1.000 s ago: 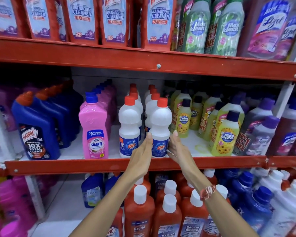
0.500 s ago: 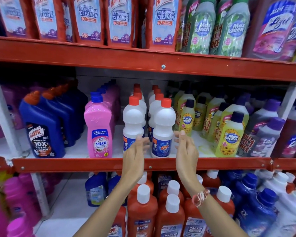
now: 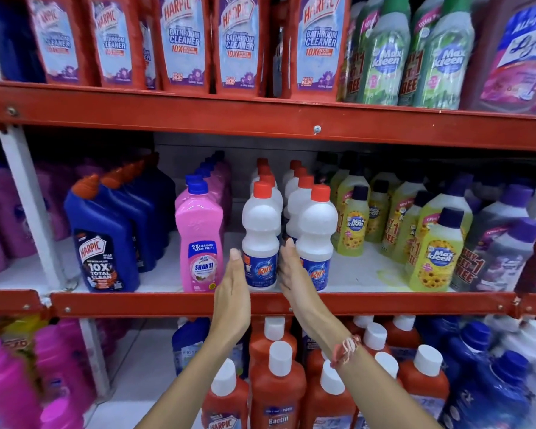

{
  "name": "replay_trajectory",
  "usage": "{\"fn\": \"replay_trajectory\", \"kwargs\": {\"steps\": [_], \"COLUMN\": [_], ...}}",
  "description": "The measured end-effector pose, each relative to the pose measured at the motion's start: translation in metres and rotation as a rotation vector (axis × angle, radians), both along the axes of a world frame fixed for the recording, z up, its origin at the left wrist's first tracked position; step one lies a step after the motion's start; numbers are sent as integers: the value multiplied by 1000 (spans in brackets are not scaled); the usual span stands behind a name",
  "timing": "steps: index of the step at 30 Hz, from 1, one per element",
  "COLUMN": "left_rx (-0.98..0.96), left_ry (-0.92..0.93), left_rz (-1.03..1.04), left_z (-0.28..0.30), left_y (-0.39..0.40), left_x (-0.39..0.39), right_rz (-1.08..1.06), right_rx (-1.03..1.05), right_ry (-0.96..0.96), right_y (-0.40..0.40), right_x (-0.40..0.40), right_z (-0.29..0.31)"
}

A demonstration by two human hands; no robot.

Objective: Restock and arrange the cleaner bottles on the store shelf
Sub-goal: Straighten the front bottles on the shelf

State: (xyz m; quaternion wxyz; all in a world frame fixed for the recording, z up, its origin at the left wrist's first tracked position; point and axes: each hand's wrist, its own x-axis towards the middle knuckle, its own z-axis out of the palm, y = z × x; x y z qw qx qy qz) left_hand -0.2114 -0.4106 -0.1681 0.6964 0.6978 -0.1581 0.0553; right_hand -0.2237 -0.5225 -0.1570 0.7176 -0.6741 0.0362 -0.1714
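Note:
Two rows of white bottles with red caps and blue labels stand in the middle of the red-edged middle shelf (image 3: 384, 305). My left hand (image 3: 233, 292) is flat, fingers straight and together, close against the left side of the front left white bottle (image 3: 260, 230). My right hand (image 3: 293, 275) is flat too, slipped between that bottle and the front right white bottle (image 3: 317, 233). Neither hand curls around a bottle. Both bottles stand upright at the shelf's front edge.
A pink bottle (image 3: 199, 243) and blue Harpic bottles (image 3: 106, 243) stand to the left, yellow-green Max Kleen bottles (image 3: 437, 252) to the right. Red refill pouches (image 3: 319, 41) fill the upper shelf. Orange bottles with white caps (image 3: 279, 385) crowd the lower shelf beneath my forearms.
Both hands left the sides of the front right white bottle, spread apart, then shifted left to flank the front left white bottle. The view has moved closer.

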Motion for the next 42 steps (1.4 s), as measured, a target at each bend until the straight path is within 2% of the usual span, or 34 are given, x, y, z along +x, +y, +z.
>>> {"fn": "replay_trajectory", "kwargs": {"steps": [3, 10, 15, 24, 27, 31, 34, 38, 42], "left_rx": [-6, -12, 59, 111, 117, 17, -89, -113, -48], "left_ry": [14, 114, 102, 83, 73, -10, -81, -153, -70], "left_rz": [-80, -111, -178, -157, -133, 92, 280, 454, 430], "left_z": [7, 10, 12, 13, 9, 3, 1, -2, -1], "left_y": [2, 8, 11, 17, 22, 33, 48, 70, 87], "left_x": [-3, 8, 6, 10, 12, 11, 11, 15, 21], "right_rz": [-32, -52, -41, -79, -247, -444, -333, -46, 83], "right_rx": [-5, -95, -135, -231, -255, -141, -121, -97, -55], "right_ry": [29, 78, 89, 137, 70, -102, -140, -20, 143], "right_y": [1, -2, 4, 3, 7, 22, 37, 63, 82], "right_x": [2, -14, -10, -10, -17, -27, -24, -11, -2], "right_z": [-1, 3, 6, 9, 12, 20, 21, 18, 21]}}
